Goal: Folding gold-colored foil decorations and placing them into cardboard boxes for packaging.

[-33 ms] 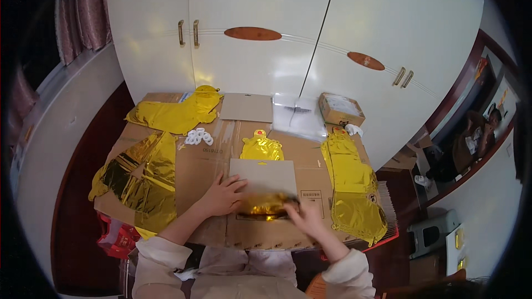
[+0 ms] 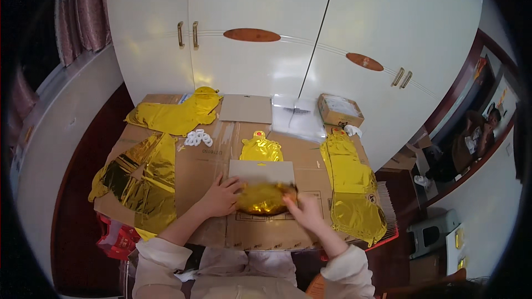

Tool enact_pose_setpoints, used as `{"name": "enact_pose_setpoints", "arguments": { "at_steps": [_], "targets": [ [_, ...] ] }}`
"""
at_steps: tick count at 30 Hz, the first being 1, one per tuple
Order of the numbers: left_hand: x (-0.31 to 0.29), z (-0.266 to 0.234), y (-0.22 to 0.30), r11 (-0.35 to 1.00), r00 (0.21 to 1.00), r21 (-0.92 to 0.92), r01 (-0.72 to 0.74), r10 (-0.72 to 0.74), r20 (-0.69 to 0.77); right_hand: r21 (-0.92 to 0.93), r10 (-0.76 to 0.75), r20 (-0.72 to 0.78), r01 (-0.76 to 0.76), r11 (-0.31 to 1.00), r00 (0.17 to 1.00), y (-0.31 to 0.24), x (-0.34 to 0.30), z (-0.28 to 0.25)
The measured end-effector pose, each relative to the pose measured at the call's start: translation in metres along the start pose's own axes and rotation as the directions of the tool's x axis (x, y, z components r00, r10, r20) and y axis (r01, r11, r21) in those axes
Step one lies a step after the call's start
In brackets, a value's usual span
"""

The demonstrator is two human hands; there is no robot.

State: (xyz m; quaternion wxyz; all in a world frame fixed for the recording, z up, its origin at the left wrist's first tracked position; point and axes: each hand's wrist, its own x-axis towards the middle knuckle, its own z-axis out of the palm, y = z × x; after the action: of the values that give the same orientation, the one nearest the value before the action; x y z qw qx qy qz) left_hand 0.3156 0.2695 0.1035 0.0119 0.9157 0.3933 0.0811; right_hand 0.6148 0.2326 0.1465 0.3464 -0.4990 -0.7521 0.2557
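A flat gold foil balloon [image 2: 259, 198], blurred by motion, lies over the lower part of a grey card [image 2: 261, 170] with a hang slot. My right hand [image 2: 303, 209] pinches the foil's right end between thumb and fingers. My left hand [image 2: 223, 196] rests at the card's left edge, fingers spread, their tips touching the card and the foil's left end. Just beyond the card, a gold foil piece with a red spot [image 2: 261, 148] sticks out. The foil hides the card's lower edge.
Gold foil balloons lie at the far left [image 2: 172, 115], near left [image 2: 141, 180] and right [image 2: 352, 182] of the cardboard-covered table [image 2: 208, 158]. White rings [image 2: 198, 137], another grey card [image 2: 246, 109], clear bags [image 2: 298, 116] and a small box [image 2: 341, 111] sit toward the cabinet.
The gold foil in my right hand has spread upward over more of the grey card. My right hand has shifted slightly; my left hand stays at the card's edge.
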Motion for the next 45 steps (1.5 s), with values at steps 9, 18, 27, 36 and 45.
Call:
{"name": "enact_pose_setpoints", "arguments": {
  "at_steps": [9, 18, 27, 36, 45],
  "targets": [
    [0.004, -0.003, -0.001, 1.000, 0.999, -0.013, 0.002, -0.002, 0.048, -0.233, -0.141, -0.062, 0.122, 0.965, 0.988, 0.055, 0.065, 0.028],
    [-0.002, 0.014, -0.004, 0.994, 0.995, 0.103, 0.030, -0.020, -0.096, -0.289, -0.181, -0.113, 0.142, 0.947, 0.977, 0.070, 0.060, 0.046],
    [-0.016, -0.013, 0.114, 0.989, 0.983, -0.146, 0.039, -0.065, -0.174, -0.213, -0.011, -0.064, -0.003, 0.977, 0.998, 0.042, 0.057, 0.034],
    [-0.009, 0.003, 0.119, 0.998, 0.998, -0.028, 0.064, -0.064, 0.010, -0.158, -0.057, -0.170, 0.030, 0.987, 0.984, 0.052, 0.056, 0.041],
    [-0.008, 0.004, 0.120, 0.997, 0.997, -0.002, 0.073, -0.073, 0.019, -0.553, -0.192, -0.087, 0.113, 0.826, 0.978, 0.079, 0.072, 0.043]
  ]
}}
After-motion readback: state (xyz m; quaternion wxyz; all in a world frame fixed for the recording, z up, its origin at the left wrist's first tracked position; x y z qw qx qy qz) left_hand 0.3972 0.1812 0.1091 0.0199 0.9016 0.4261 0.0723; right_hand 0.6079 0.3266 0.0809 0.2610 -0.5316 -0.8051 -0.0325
